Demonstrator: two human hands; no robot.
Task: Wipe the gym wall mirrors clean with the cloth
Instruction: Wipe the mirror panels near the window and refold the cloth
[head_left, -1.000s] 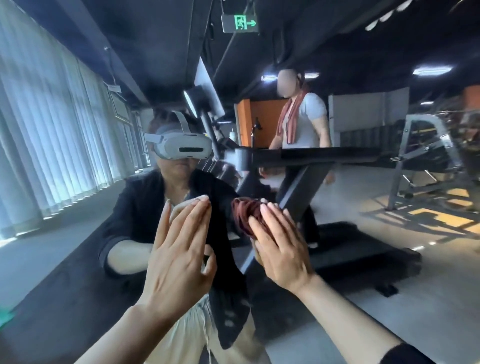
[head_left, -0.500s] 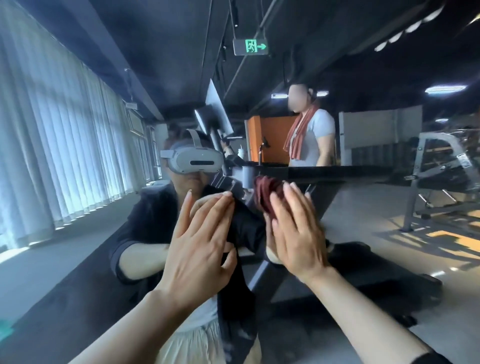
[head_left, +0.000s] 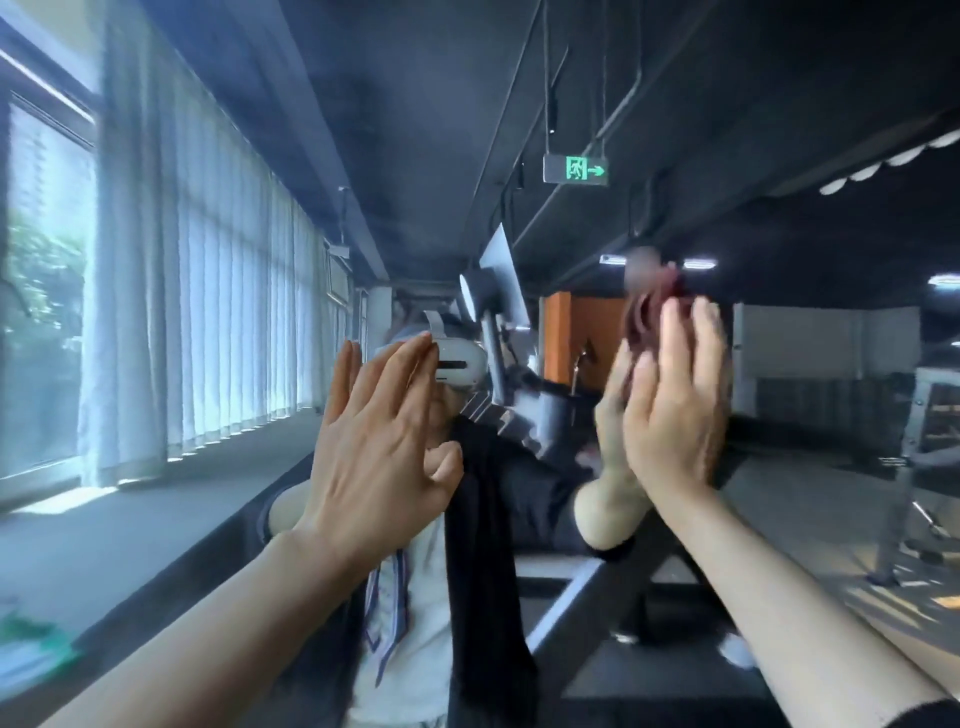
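We press the dark red cloth (head_left: 655, 318) against the wall mirror (head_left: 519, 130) under the straight fingers of our right hand (head_left: 672, 415), while our left hand (head_left: 376, 457) rests flat beside it, fingers spread and holding nothing.

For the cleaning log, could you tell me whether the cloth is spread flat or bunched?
Bunched: the dark red cloth shows as a wad beyond the right hand.
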